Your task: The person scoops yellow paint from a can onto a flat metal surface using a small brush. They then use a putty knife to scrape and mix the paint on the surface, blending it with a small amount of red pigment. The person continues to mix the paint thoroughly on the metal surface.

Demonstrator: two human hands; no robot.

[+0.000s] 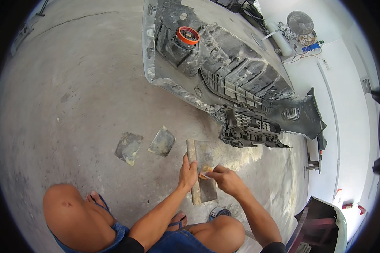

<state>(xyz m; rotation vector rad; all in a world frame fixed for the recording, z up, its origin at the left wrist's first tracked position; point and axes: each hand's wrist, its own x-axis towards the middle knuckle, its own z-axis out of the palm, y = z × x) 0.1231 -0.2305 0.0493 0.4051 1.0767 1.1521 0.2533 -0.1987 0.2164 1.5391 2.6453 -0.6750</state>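
My left hand (188, 173) grips the pale edge strip (191, 147) of a flat, dark mixing board (206, 192), its fingers partly hidden behind the board. In my right hand (228, 180) is a small pale spreader (204, 174), pinched and pressed against the board's face. Orange-yellow putty (207, 170) lies around the spreader's edge, near the middle of the board. Just below the board an open can (219, 212) stands by my right knee. Two worn, stained squares lie on the floor to the left, a darker sheet (129, 147) and a greyer sheet (162, 141).
A large dark car bumper (240, 55) rests on the concrete floor (71, 105) ahead. An orange tape roll (188, 35) sits on it. Behind stand a grey fan (300, 22) and a white wall (350, 126). Another panel (316, 227) is at lower right.
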